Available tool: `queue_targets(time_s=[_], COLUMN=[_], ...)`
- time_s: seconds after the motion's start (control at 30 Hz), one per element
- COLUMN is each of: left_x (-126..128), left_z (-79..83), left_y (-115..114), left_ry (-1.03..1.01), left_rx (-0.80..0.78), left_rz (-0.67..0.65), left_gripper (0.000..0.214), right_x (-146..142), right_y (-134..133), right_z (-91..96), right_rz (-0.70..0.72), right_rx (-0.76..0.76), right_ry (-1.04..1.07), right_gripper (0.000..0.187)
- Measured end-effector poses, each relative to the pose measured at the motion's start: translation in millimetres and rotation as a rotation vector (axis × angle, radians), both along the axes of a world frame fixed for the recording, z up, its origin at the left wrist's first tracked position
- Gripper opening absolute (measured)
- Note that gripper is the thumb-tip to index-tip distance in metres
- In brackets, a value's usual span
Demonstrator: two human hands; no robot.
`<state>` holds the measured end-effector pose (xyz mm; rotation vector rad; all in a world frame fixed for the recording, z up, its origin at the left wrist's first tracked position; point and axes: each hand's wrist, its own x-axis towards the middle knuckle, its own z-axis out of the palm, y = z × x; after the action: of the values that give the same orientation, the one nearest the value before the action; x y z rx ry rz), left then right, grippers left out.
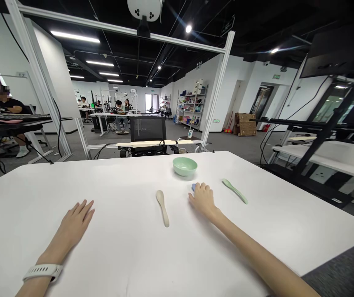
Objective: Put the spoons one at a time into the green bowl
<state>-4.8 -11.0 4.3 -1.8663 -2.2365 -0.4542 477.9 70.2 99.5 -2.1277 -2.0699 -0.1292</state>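
Observation:
My left hand (75, 222) lies flat on the white table (118, 255) at the left, fingers stretched out and nothing under them that I can see. Past the middle of the table, my right hand (204, 200) has its fingers curled down over a blue object (193, 187). Only a small rounded blue edge shows beside the fingers, so its kind is hidden. A cream spoon (163, 209) lies left of that hand, bowl pointing away. To the right of it lies a light green spoon (235, 191), slanted. Just beyond the hand stands a light green bowl (185, 166), upright.
An aluminium frame (218, 82) rises behind the table's far edge, with a black office chair (148, 130) beyond it. Several people sit at desks in the background. Shelving (192, 105) stands at the back, and a dark stand (319, 144) is on the right.

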Motion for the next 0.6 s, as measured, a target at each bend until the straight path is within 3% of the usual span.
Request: queue_targets(time_s=[0.1, 0.23, 0.33, 0.43, 0.6], left_x=[-2.7, -4.0, -4.0, -5.2, -7.4], left_z=[-2.8, -2.8, -2.6, -3.4, -3.5], left_y=[1.3, 2.8, 3.0, 3.0, 2.6], left_ry=[-0.016, -0.027, -0.022, -0.011, -0.003], left_rx=[-0.009, -0.050, -0.047, -0.022, -0.042], left_rz=[-0.010, 0.007, 0.007, -0.003, -0.006], left_gripper=[0.069, 0.073, 0.071, 0.069, 0.072], right_x=[24.7, 52.2, 82.3, 120.8, 174.3], right_y=[4.9, 13.1, 26.4, 41.5, 55.4], right_z=[-11.6, -18.4, -13.0, -7.0, -10.8], right_rz=[-0.074, -0.072, -0.134, -0.283, -0.488], right_rx=[-0.067, -0.159, -0.079, 0.019, -0.002], right_ry=[-0.012, 0.126, 0.174, 0.172, 0.181], right_gripper=[0.028, 0.028, 0.031, 0.034, 0.036])
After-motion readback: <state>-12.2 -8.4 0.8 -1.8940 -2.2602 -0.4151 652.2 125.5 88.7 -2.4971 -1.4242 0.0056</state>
